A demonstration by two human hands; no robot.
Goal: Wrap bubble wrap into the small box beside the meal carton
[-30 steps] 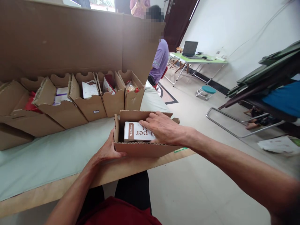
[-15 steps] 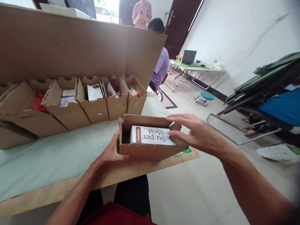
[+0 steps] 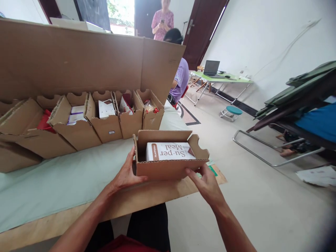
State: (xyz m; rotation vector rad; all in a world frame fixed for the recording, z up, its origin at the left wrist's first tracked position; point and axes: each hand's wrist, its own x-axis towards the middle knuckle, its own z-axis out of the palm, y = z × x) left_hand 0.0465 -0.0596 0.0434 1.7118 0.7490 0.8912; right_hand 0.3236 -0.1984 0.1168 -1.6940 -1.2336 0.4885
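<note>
An open-topped cardboard box (image 3: 162, 170) sits at the table's front edge. Inside it lies a white carton (image 3: 172, 151) printed "Su-per Meal", its lettering upside down to me. My left hand (image 3: 128, 173) grips the box's left end, thumb along the near side and fingers behind the end wall. At the lower right corner, my right hand (image 3: 206, 182) holds the box with its thumb on the near side; its other fingers are partly hidden behind the right end.
Several cardboard bins (image 3: 106, 120) holding packets and cartons stand in a row before a tall cardboard panel (image 3: 91, 59). A green cloth (image 3: 78, 175) covers the table. Beyond are a seated person in purple (image 3: 181, 77), a standing person (image 3: 162, 24), a laptop table (image 3: 228, 79) and a stool (image 3: 234, 110).
My right hand has left the carton's top and the box's far right rim, moving down to the box's lower right corner. My left hand keeps its grip.
</note>
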